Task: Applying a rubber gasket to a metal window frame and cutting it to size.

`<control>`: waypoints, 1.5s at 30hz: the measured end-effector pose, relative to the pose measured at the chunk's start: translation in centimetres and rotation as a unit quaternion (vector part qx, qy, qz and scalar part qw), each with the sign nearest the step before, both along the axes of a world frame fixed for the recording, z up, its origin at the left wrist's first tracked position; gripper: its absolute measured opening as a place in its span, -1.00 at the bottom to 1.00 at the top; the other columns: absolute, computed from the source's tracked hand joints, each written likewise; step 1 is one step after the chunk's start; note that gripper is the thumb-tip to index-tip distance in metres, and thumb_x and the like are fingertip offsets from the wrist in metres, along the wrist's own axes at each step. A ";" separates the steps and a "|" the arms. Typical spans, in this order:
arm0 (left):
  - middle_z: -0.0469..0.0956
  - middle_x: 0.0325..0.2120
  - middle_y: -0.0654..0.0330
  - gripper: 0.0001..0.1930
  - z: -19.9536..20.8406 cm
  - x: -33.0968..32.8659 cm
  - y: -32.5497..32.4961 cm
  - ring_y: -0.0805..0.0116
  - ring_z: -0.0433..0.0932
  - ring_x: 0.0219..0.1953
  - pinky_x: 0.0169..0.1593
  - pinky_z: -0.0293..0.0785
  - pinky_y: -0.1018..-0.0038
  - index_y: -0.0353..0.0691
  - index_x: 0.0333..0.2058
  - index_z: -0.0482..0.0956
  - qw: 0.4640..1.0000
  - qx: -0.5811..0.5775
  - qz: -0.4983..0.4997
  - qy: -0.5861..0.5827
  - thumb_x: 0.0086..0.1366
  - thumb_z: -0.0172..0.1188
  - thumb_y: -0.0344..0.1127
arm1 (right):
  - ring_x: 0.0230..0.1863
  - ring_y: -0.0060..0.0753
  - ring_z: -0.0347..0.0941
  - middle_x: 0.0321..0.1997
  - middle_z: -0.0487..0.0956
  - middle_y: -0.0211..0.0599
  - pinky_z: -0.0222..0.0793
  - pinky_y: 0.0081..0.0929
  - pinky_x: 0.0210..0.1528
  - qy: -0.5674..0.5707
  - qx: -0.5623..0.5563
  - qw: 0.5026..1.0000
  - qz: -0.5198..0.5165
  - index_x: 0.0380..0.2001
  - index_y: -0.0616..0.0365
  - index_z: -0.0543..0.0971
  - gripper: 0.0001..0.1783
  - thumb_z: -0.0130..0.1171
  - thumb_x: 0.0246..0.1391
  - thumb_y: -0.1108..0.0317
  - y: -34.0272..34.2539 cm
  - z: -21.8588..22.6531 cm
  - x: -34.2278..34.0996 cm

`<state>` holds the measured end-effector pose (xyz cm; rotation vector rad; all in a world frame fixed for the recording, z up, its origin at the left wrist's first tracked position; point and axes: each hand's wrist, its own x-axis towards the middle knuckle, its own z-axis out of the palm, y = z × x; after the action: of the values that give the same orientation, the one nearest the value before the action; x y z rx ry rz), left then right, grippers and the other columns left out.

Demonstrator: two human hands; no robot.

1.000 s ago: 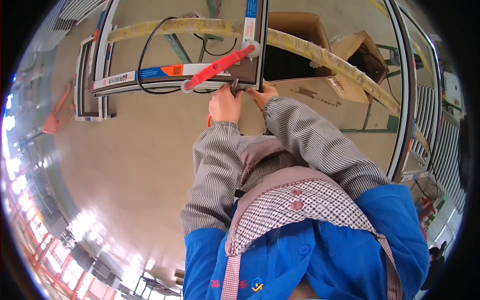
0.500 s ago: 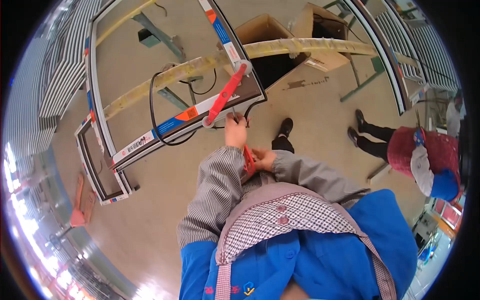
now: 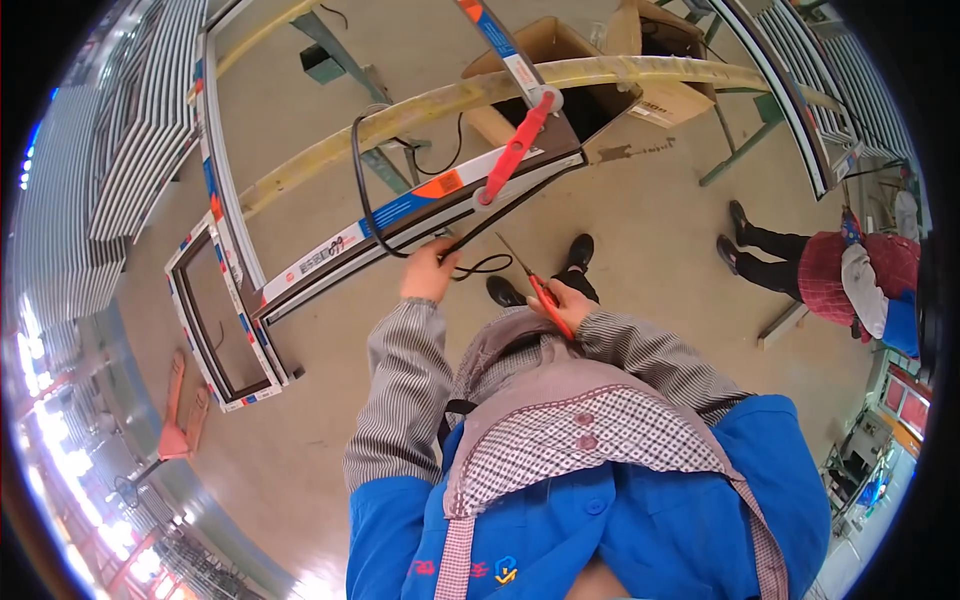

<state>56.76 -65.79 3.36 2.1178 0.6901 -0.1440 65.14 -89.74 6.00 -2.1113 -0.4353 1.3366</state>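
My left hand (image 3: 430, 272) pinches a thin black rubber strip (image 3: 362, 190) at the near edge of a window frame (image 3: 405, 208) with printed tape along it. The strip loops up over the frame's near bar and runs along its edge to the right corner; a loose end curls to the right of my fingers. Lower and to the right, my right hand (image 3: 568, 305) is closed around red-handled scissors (image 3: 545, 297), their thin blades pointing up and left, apart from the strip. A red bar with round grey ends (image 3: 518, 148) lies across the frame's corner.
A yellow padded rail (image 3: 420, 118) on green legs passes under the frame. Beyond it stand open cardboard boxes (image 3: 660, 45). A smaller frame (image 3: 222, 315) leans at left, near a red pallet truck (image 3: 175, 435). Another person (image 3: 850, 270) stands at right.
My left hand has moved left and down from the frame's corner with the strip. My right hand has moved right and up, bringing the scissors out clear of my left sleeve.
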 end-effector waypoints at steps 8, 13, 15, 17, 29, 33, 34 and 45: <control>0.52 -0.37 0.11 -0.75 4.3 -2.8 2.0 0.15 0.49 -0.31 -0.25 0.39 0.37 -0.12 -0.30 0.52 0.988 0.149 0.029 0.035 0.06 0.08 -0.17 | -0.63 -0.56 0.28 -0.65 0.34 -0.37 0.20 -0.59 -0.57 0.013 0.047 0.997 -0.067 -0.44 0.22 0.40 -0.45 -0.04 -0.04 -0.16 4.8 -1.1 -1.8; 0.52 -0.38 0.12 -0.76 4.0 -3.0 2.3 0.14 0.48 -0.29 -0.26 0.38 0.35 -0.10 -0.31 0.52 0.987 0.151 0.042 0.018 0.06 0.08 -0.16 | -0.46 -0.35 0.36 -0.56 0.42 -0.20 0.26 -0.46 -0.35 0.114 0.023 0.986 -0.116 -0.32 0.24 0.46 -0.36 -0.08 -0.07 -0.22 5.7 -0.2 -1.5; 0.52 -0.37 0.13 -0.76 3.7 -3.0 2.3 0.14 0.47 -0.29 -0.25 0.38 0.35 -0.09 -0.31 0.52 0.985 0.169 0.036 0.007 0.06 0.07 -0.15 | -0.43 -0.32 0.38 -0.53 0.44 -0.17 0.26 -0.45 -0.33 0.068 0.026 0.994 -0.078 -0.29 0.25 0.46 -0.34 -0.08 -0.07 -0.22 5.6 -0.6 -1.4; 0.51 -0.35 0.18 -0.77 3.9 -2.8 2.1 0.16 0.47 -0.28 -0.25 0.38 0.34 -0.07 -0.31 0.52 0.985 0.166 0.043 0.018 0.05 0.08 -0.17 | -0.40 -0.28 0.40 -0.50 0.47 -0.14 0.27 -0.44 -0.30 0.021 0.031 0.998 -0.044 -0.27 0.25 0.45 -0.33 -0.09 -0.07 -0.23 5.4 -1.5 -1.3; 0.50 -0.31 0.23 -0.79 3.8 -2.5 1.9 0.18 0.46 -0.26 -0.23 0.38 0.35 -0.04 -0.30 0.53 0.983 0.173 0.045 0.035 0.06 0.08 -0.19 | -0.23 -0.14 0.40 -0.32 0.48 -0.02 0.24 -0.39 -0.16 0.036 0.040 0.997 -0.050 -0.22 0.25 0.42 -0.26 -0.18 -0.07 -0.29 5.2 -5.7 -1.7; 0.50 -0.31 0.23 -0.78 3.9 -2.9 1.9 0.17 0.46 -0.26 -0.23 0.38 0.35 -0.03 -0.30 0.53 0.982 0.173 0.059 0.045 0.05 0.08 -0.19 | -0.46 -0.44 0.29 -0.52 0.38 -0.30 0.15 -0.56 -0.43 0.086 0.074 0.990 -0.082 -0.27 0.20 0.43 -0.42 -0.11 -0.02 -0.16 5.4 -3.8 -1.6; 0.50 -0.31 0.23 -0.78 3.8 -2.9 1.8 0.17 0.46 -0.26 -0.23 0.38 0.35 -0.03 -0.30 0.53 0.982 0.173 0.058 0.044 0.05 0.08 -0.19 | -0.71 -0.72 0.18 -0.73 0.27 -0.57 0.06 -0.73 -0.70 0.072 0.087 0.989 -0.096 -0.33 0.14 0.43 -0.57 -0.05 0.03 -0.05 5.4 -3.4 -1.6; 0.47 -0.31 0.13 -0.80 -1.3 -5.7 0.4 0.22 0.47 -0.43 -0.30 0.39 0.38 -0.19 -0.35 0.49 0.983 0.076 0.162 -0.035 0.04 0.12 -0.28 | -0.52 -0.07 0.42 -0.56 0.47 -0.05 0.30 -0.30 -0.47 -0.161 0.081 0.982 0.060 -0.37 0.23 0.47 -0.55 0.13 -0.15 0.02 2.1 0.4 -0.2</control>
<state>51.07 -65.37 2.09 2.1086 1.0192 0.1656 64.93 -87.62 6.38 -2.1947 -0.7898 0.9839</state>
